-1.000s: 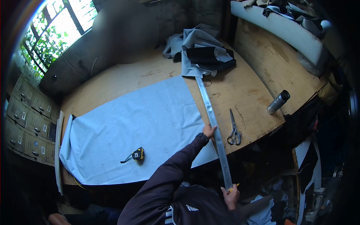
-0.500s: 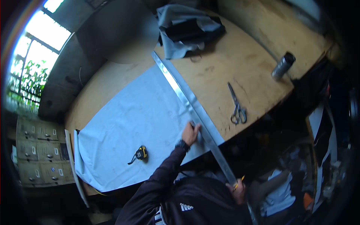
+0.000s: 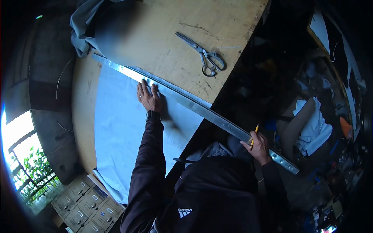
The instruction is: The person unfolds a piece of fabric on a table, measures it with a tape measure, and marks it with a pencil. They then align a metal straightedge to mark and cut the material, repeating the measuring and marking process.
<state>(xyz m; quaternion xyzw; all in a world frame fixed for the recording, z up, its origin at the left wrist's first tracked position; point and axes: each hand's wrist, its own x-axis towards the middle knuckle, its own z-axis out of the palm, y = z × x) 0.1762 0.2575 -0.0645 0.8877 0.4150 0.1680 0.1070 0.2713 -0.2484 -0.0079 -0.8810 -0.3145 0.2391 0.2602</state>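
Observation:
A long metal straightedge (image 3: 186,101) lies slantwise over the light blue-grey sheet (image 3: 120,101) on the table, and its near end juts past the table edge. My left hand (image 3: 149,99), a dark watch on its wrist, lies on the sheet with fingers extended and fingertips at the straightedge. Off the table, my right hand (image 3: 259,148) is closed around a yellow pencil (image 3: 254,136), which points up, and it also rests at the straightedge's near part. Large metal scissors (image 3: 204,54) lie partly open on the wood beyond the straightedge.
The wooden table (image 3: 163,31) ends at a slanting edge on the right. Crumpled grey material (image 3: 81,33) sits at the far left. Small drawers (image 3: 87,206) stand lower left. A pale cloth (image 3: 314,130) lies among clutter on the right.
The view has turned, so the straightedge lies flatter across it. My left hand has moved farther along the straightedge, its fingers now extended. The tape measure no longer shows. The pencil stays in my right hand.

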